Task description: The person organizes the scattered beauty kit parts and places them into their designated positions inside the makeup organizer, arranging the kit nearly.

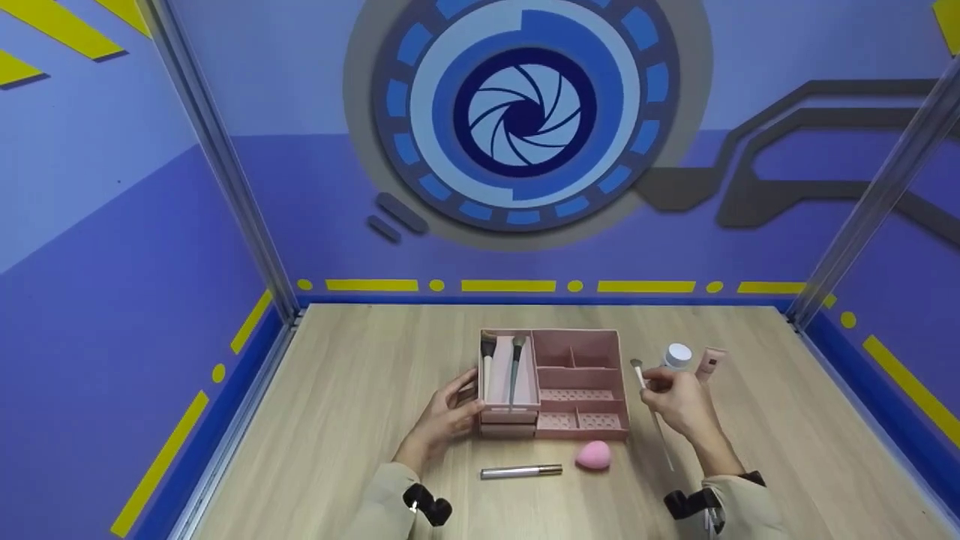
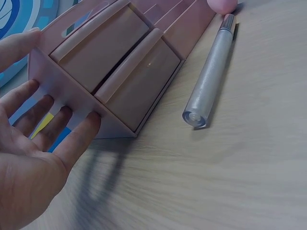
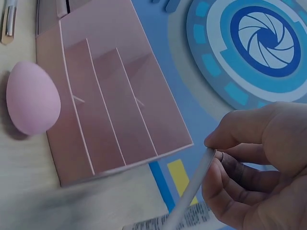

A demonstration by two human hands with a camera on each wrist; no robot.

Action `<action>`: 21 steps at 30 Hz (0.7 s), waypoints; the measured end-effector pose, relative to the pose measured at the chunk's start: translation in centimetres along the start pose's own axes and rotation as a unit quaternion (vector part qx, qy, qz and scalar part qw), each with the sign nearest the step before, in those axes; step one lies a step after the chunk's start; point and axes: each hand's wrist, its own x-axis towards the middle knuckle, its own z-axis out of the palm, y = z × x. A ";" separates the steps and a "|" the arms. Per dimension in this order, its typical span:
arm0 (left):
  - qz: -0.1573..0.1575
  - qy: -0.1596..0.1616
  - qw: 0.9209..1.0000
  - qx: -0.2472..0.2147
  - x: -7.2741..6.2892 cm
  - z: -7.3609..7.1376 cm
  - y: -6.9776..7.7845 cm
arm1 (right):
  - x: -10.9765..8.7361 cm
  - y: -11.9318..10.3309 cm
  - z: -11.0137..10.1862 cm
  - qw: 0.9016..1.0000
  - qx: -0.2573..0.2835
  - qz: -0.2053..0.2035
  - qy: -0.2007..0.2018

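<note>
A pink makeup organizer (image 1: 581, 382) stands on the table, with two makeup brushes (image 1: 514, 375) lying in its left upper tray. My left hand (image 1: 442, 420) rests against the organizer's left side; in the left wrist view its fairly straight fingers touch the side panel and the thumb lies at the upper edge. Two drawers (image 2: 139, 79) show at the organizer's front there. Right of the organizer, my right hand (image 1: 684, 405) pinches a slim makeup brush (image 1: 661, 442) between thumb and fingers, bristles pointing away from me. Only the pale handle (image 3: 189, 191) shows in the right wrist view.
A pink egg-shaped makeup sponge (image 1: 594, 455) and a silver cosmetic tube (image 1: 520, 472) lie before the organizer. Beyond my right hand stand a white-lidded jar (image 1: 678, 355) and a small pink tube (image 1: 712, 362). Blue panels rise behind the table (image 1: 360, 375).
</note>
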 end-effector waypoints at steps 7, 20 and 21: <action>0.004 -0.001 1.000 0.009 0.0 -0.1 0.0 | 1.2 -1.5 0.6 1.000 0.002 -0.007 0.003; -0.003 0.001 1.000 0.029 -0.1 -0.1 0.3 | 3.6 -4.8 3.0 0.998 0.061 -0.018 -0.009; -0.001 -0.001 1.000 0.029 -0.1 0.0 0.2 | 3.8 -5.0 3.2 0.998 0.066 -0.020 -0.011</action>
